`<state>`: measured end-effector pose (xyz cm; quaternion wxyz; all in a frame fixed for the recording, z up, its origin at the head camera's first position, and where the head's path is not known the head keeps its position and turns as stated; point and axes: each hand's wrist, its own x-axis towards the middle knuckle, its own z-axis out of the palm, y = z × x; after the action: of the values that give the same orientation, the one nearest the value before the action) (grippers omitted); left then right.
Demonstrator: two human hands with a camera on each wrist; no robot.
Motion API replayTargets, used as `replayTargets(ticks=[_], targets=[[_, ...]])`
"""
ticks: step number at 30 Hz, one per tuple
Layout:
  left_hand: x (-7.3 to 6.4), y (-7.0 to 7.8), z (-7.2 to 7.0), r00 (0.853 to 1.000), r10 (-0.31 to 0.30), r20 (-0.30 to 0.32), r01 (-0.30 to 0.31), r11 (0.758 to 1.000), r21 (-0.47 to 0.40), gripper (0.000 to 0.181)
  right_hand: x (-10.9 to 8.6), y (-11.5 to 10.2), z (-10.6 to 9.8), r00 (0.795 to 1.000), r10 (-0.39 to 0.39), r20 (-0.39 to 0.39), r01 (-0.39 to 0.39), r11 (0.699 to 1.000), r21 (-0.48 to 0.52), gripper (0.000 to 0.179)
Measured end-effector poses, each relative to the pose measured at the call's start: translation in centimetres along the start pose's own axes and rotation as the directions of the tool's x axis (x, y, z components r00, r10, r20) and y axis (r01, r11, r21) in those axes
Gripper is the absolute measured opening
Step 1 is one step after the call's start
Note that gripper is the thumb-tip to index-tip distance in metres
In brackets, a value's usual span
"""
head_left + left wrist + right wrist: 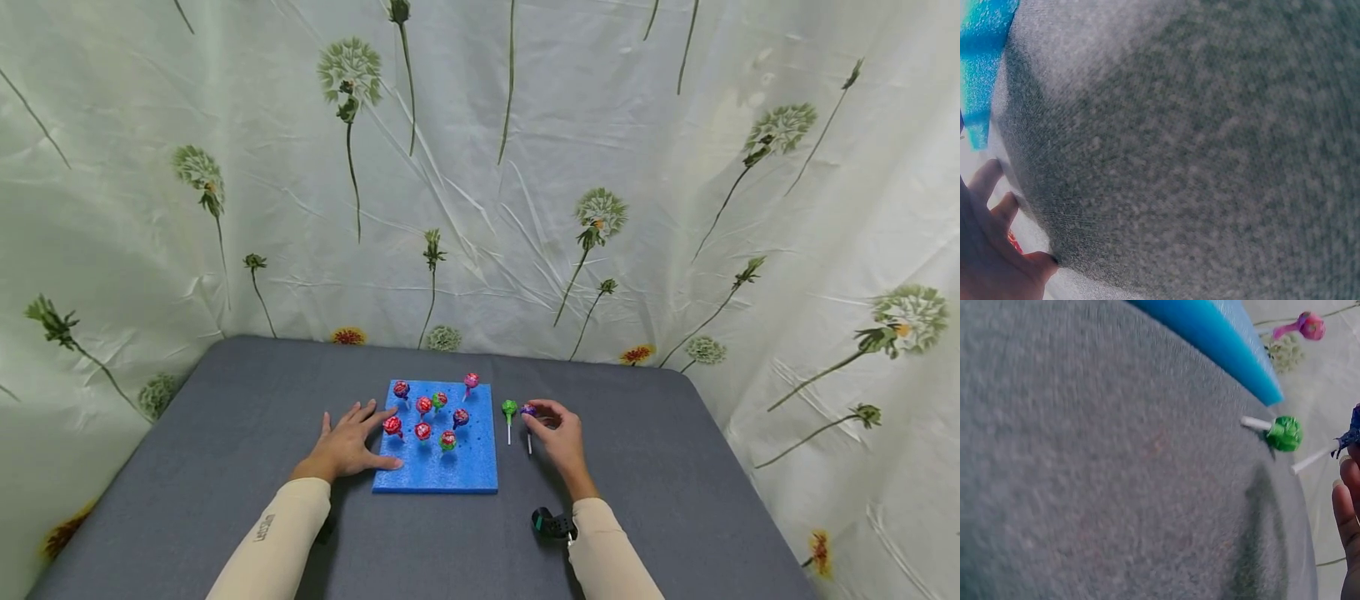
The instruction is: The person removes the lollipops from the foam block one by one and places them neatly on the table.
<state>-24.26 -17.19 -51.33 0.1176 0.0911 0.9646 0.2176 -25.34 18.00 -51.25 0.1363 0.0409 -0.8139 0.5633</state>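
A blue foam board (465,471) lies on the table with several wrapped lollipops standing in it, among them a red one (422,431) and a pink one (471,381) at the far right corner. My left hand (347,446) rests at the board's left edge, fingers spread. To the right of the board, my right hand (558,437) pinches a purple lollipop (528,410) by its wrapped head. In the right wrist view its white stick (1315,458) points away from the fingers. A green lollipop (509,407) lies on the table between the board and my right hand.
The grey cloth-covered table (652,467) spreads around the board. A pale curtain (480,208) printed with dandelions hangs behind it. A black strap device (551,523) is at my right wrist.
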Motion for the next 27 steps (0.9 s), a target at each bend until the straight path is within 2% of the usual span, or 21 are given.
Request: replayTargets(ticks=[10,17,27], targets=[[0.0,-0.2,-0.1,1.000,-0.012,0.008,0.012,1.000,0.001,0.103,1.2,1.0,0.5,1.000,0.017,-0.020,-0.019,0.997,-0.074,0.021],[0.1,-0.2,-0.1,1.000,-0.010,0.012,0.010,1.000,0.002,0.103,2.2,1.5,0.6,0.998,0.055,-0.041,-0.060,0.989,-0.134,0.022],[0.4,-0.3,0.0,1.000,-0.008,0.006,0.009,1.000,-0.018,0.104,2.8,2.3,0.7,0.995,0.087,-0.054,-0.095,0.982,-0.163,0.021]])
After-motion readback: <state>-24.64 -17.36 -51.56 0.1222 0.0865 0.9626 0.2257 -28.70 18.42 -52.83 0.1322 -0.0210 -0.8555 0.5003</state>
